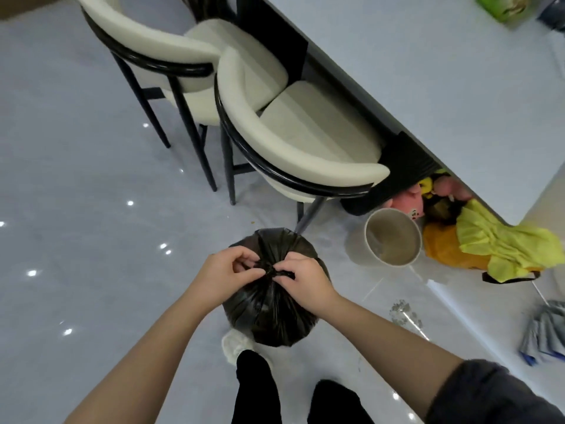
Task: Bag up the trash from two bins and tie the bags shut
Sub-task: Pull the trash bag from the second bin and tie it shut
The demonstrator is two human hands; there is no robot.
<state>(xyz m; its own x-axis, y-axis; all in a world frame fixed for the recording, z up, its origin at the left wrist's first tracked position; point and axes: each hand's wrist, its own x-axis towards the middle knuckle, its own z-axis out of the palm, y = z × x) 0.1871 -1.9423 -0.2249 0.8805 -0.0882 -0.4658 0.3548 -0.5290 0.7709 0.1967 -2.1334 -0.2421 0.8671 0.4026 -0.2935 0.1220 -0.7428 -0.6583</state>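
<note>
Black trash bag [269,313] sits on the floor [76,179] right in front of the person's feet, its neck gathered into a twisted bunch at the top. The fingers [244,258] of the left hand [223,270] are curled and pinch the gathered plastic from the left. The fingers of the right hand [305,283] are clamped on the same bunch from the right, with a short black tail of plastic poking out under them. Both hands meet at the knot [275,272], almost touching each other. How far the knot is pulled tight cannot be told.

The bag is round and full, with creases running down from the neck. Both forearms reach in from the bottom of the view, and the right one ends in a dark sleeve [489,393]. Below the bag show black trouser legs [256,387] and a white slipper [235,347], which is just beside the bag's base.

To the right of the bag, apart from it, stands a beige bin [360,252] with its open mouth showing. Just beyond the bin, under the edge of the grey worktop [443,87], lie an orange bag [443,246], a yellow-green cloth [504,243] and something pink [409,203]. Two cream chairs with black frames, the nearer one [305,133] and the farther one [146,41], are pushed up to the worktop behind the bag. A green box [501,7] rests on the worktop's far end. Grey-blue packets [544,335] lie on the floor at the right edge.
</note>
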